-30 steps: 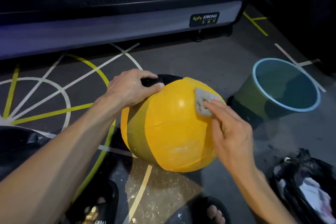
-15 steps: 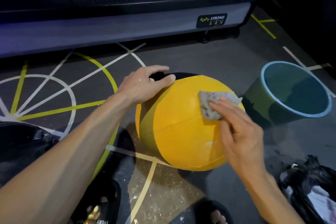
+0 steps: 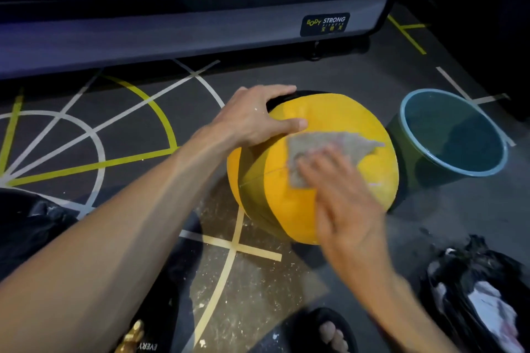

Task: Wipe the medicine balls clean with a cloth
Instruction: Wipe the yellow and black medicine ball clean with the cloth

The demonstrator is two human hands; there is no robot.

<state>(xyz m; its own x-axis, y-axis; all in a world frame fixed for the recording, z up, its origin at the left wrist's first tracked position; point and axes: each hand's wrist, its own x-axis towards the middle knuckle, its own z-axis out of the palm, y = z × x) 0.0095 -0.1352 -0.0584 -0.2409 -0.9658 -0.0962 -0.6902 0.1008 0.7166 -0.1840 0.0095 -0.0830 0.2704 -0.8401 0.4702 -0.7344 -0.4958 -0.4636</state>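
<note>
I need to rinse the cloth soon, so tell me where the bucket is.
In the head view the bucket stands on the floor at the right, just beyond the yellow medicine ball, past the right hand.

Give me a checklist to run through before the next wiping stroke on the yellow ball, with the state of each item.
1. Left hand steadies the medicine ball at its top: ok.
2. Right hand presses the cloth flat on the ball: ok.
3. Cloth covers fresh surface, spread not bunched: ok.
4. Bucket stands close, right of the ball: ok.
5. Cloth wet enough: cannot tell.
6. Ball's underside already wiped: cannot tell, hidden.
</note>
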